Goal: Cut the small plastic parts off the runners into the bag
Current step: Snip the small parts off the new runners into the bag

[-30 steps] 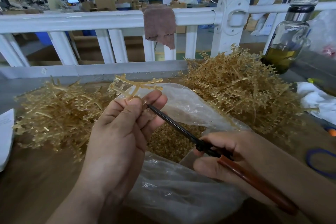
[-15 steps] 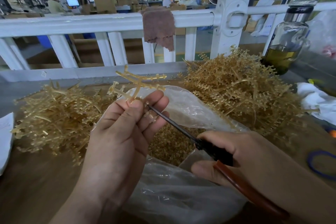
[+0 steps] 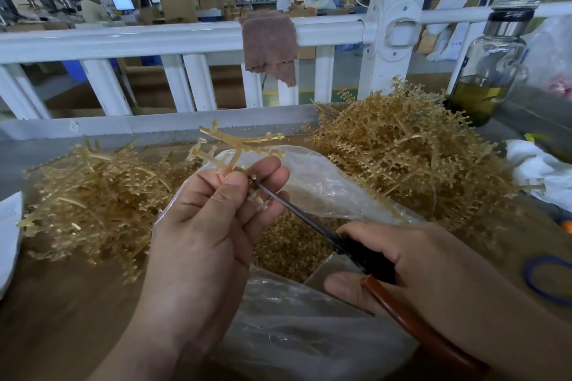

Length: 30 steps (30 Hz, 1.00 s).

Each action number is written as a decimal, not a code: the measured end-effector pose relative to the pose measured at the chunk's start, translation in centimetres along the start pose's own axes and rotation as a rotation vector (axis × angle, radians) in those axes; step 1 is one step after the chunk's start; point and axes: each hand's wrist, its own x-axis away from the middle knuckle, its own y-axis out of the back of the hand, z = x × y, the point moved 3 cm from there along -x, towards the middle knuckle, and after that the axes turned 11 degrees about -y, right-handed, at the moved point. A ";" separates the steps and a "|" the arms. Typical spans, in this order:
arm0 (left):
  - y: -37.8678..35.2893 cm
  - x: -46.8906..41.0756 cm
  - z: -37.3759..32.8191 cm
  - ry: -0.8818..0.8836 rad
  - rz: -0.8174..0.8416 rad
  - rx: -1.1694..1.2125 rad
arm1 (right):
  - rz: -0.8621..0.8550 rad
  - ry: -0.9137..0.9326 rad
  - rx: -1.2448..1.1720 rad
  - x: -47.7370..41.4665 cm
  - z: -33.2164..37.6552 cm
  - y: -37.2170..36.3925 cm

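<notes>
My left hand (image 3: pixel 210 226) pinches an amber plastic runner (image 3: pixel 238 145) above the open clear bag (image 3: pixel 312 182); its branches stick up past my fingers. My right hand (image 3: pixel 411 263) grips scissors (image 3: pixel 309 219) with black blades and a red-brown handle. The blade tips reach in between my left fingers, at small parts on the runner's lower end. Inside the bag lies a heap of cut amber parts (image 3: pixel 288 247).
A pile of runners (image 3: pixel 93 195) lies left of the bag and a taller pile (image 3: pixel 402 148) at the right. Behind stand a white railing (image 3: pixel 154 40) with a brown cloth (image 3: pixel 269 43) and a glass bottle (image 3: pixel 489 71). White cloth (image 3: pixel 541 173) and a blue band (image 3: pixel 548 278) lie at the right.
The runner has turned and risen a little in my left hand. The scissors stay at my left fingers, with my right hand shifted slightly forward.
</notes>
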 end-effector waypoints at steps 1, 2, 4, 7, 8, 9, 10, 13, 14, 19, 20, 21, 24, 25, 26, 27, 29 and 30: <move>0.0 0.0 0.0 0.001 0.000 0.000 | -0.002 -0.001 -0.001 0.0 0.0 0.1; -0.1 0.0 0.0 0.003 0.001 0.000 | 0.002 -0.004 -0.011 0.1 0.1 0.1; -0.1 0.0 0.0 0.006 -0.002 0.001 | 0.003 0.002 0.004 0.1 0.2 0.2; -0.1 0.0 -0.1 0.008 -0.019 0.007 | 0.005 0.002 -0.003 0.0 0.2 0.3; -0.1 -0.1 -0.1 0.009 -0.024 0.010 | 0.004 0.000 -0.001 0.1 0.2 0.3; -0.1 -0.1 -0.2 0.011 -0.029 0.011 | 0.004 0.003 0.004 0.1 0.2 0.3; 0.0 -0.2 -0.2 0.014 -0.032 0.011 | 0.006 0.003 0.006 0.1 0.3 0.3; 0.1 -0.2 -0.1 0.027 -0.036 0.009 | 0.004 -0.002 0.010 0.1 0.3 0.3; 0.0 -0.2 -0.1 0.029 -0.035 0.011 | 0.008 -0.001 0.009 0.1 0.3 0.3; 0.0 -0.2 -0.1 0.022 -0.032 0.007 | 0.000 0.007 0.018 0.0 0.2 0.2; -0.1 -0.2 -0.2 0.021 -0.031 0.008 | 0.001 0.008 0.014 0.0 0.2 0.2; -0.1 -0.1 -0.2 0.020 -0.031 0.008 | -0.001 0.009 0.009 0.0 0.3 0.2; -0.2 0.0 -0.2 0.015 -0.024 0.009 | -0.016 0.005 -0.003 0.1 0.4 0.3; -0.3 0.0 -0.2 0.015 -0.019 0.009 | -0.017 0.005 -0.006 0.1 0.4 0.3; -0.4 0.0 -0.2 0.016 -0.014 0.012 | -0.015 0.004 -0.004 0.1 0.4 0.3; -0.4 0.0 -0.3 0.018 -0.013 0.017 | -0.014 0.003 -0.001 0.0 0.4 0.3; -0.4 0.0 -0.3 0.022 -0.018 0.019 | -0.019 0.000 -0.005 0.0 0.5 0.4; -0.5 0.0 -0.3 0.022 -0.022 0.017 | -0.019 -0.002 -0.010 0.0 0.5 0.4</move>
